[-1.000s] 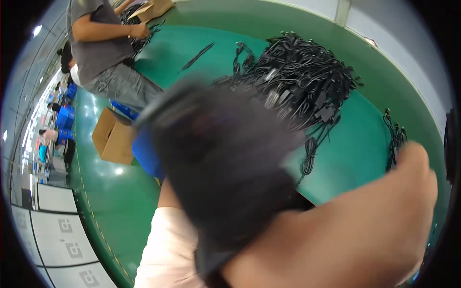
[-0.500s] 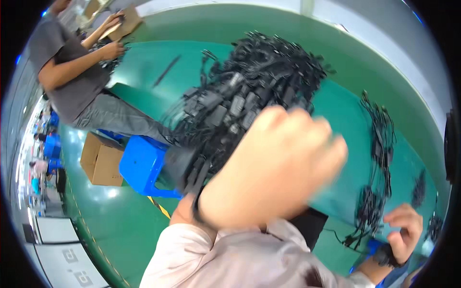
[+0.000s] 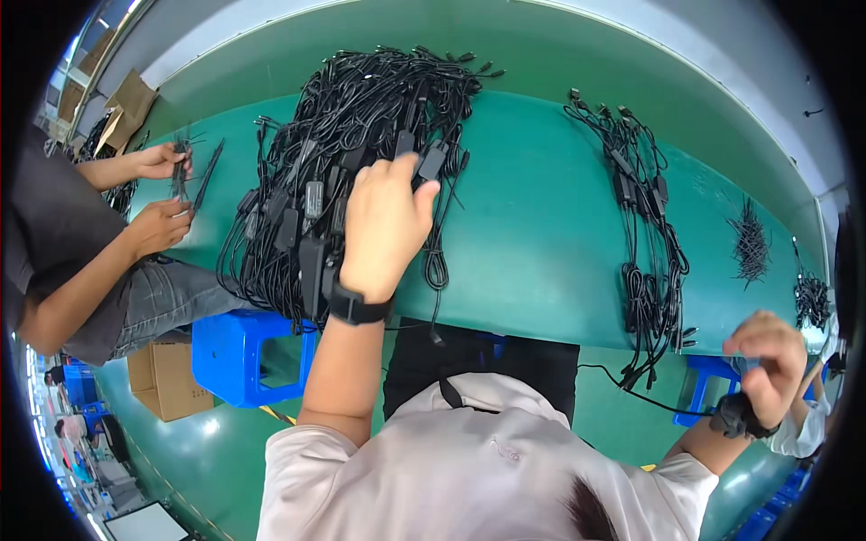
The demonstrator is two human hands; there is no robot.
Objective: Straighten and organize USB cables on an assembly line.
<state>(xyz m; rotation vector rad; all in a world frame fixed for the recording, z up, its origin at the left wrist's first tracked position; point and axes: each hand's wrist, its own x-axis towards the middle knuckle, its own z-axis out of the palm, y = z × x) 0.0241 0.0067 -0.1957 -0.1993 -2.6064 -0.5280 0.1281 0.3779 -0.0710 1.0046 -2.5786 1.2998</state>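
Green table (image 3: 541,234) w/ black cable pile (image 3: 352,135); green floor (image 3: 189,451), blue stool (image 3: 239,356).

The person's left arm reaches straight forward, bare from the short sleeve, a black band round the wrist. The left hand (image 3: 383,225) lies palm down, fingers loosely curled and pointing away. The right arm is bent out to the side, its wrist also banded; the right hand (image 3: 767,353) is raised, fingers curled inward.
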